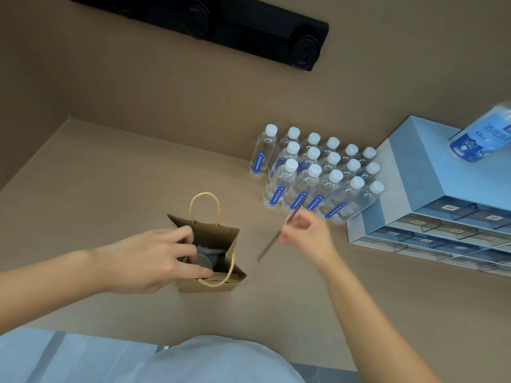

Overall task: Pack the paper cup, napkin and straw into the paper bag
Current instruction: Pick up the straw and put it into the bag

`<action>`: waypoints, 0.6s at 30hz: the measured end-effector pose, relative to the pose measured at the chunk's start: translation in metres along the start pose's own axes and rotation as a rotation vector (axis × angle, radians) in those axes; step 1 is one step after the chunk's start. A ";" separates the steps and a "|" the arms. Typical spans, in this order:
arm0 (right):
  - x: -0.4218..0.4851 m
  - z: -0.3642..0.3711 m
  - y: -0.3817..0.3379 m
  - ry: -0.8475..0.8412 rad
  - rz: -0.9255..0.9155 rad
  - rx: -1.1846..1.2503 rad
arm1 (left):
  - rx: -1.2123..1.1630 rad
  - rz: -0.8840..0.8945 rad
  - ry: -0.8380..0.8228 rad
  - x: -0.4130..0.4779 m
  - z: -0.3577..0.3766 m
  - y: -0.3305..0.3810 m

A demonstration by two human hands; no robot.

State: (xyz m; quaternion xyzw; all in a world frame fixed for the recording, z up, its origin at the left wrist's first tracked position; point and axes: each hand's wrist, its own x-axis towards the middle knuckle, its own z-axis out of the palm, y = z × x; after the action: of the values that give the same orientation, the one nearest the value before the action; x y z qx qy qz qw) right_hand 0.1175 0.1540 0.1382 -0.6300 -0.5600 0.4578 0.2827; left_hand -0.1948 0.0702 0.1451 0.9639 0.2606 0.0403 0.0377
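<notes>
A small brown paper bag (232,239) with twine handles stands open on the tan table. Inside it I see the round top of the paper cup (205,263) and a pale napkin (210,250) behind the cup. My left hand (154,258) grips the bag's left rim, thumb on the near edge and fingers curled over the far one. My right hand (307,230) hovers to the right of the bag, pinching a thin straw (272,240) that slants from upper right down to lower left, its lower tip just right of the bag.
Several water bottles (312,175) stand in rows at the back right. A blue drawer cabinet (431,194) sits at the far right with a blue-labelled bottle (481,136) on top. A black socket strip (210,23) runs along the wall.
</notes>
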 end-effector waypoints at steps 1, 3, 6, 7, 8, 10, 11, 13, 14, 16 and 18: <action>-0.005 -0.006 -0.035 -0.021 -0.171 0.075 | 0.000 -0.002 0.001 0.000 0.000 0.000; -0.020 -0.011 -0.089 -0.123 -0.466 0.153 | -0.009 -0.007 -0.005 0.000 0.000 0.000; -0.037 0.014 -0.125 -0.236 -0.672 -0.027 | -0.006 -0.011 -0.018 0.001 -0.002 0.001; -0.039 0.026 -0.127 -0.248 -0.692 -0.133 | -0.005 -0.013 -0.019 0.002 -0.004 0.001; -0.040 0.037 -0.124 -0.266 -0.701 -0.224 | -0.002 -0.015 -0.021 0.002 -0.005 0.002; -0.035 0.052 -0.114 -0.310 -0.710 -0.379 | 0.015 -0.015 -0.024 0.002 -0.007 0.003; -0.032 0.057 -0.109 -0.325 -0.708 -0.445 | 0.022 -0.015 -0.027 0.002 -0.008 0.004; -0.028 0.063 -0.100 -0.354 -0.677 -0.510 | 0.023 -0.018 -0.030 0.001 -0.009 0.005; -0.027 0.065 -0.097 -0.363 -0.662 -0.514 | 0.024 -0.022 -0.026 0.000 -0.010 0.005; -0.027 0.067 -0.095 -0.360 -0.652 -0.508 | 0.030 -0.031 -0.025 0.000 -0.010 0.006; -0.027 0.064 -0.096 -0.349 -0.659 -0.504 | 0.034 -0.037 -0.018 0.001 -0.010 0.005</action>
State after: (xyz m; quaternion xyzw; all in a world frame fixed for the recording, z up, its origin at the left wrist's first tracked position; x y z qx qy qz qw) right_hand 0.0181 0.1387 0.2015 -0.3806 -0.8641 0.2920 0.1524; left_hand -0.1925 0.0665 0.1557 0.9597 0.2788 0.0267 0.0245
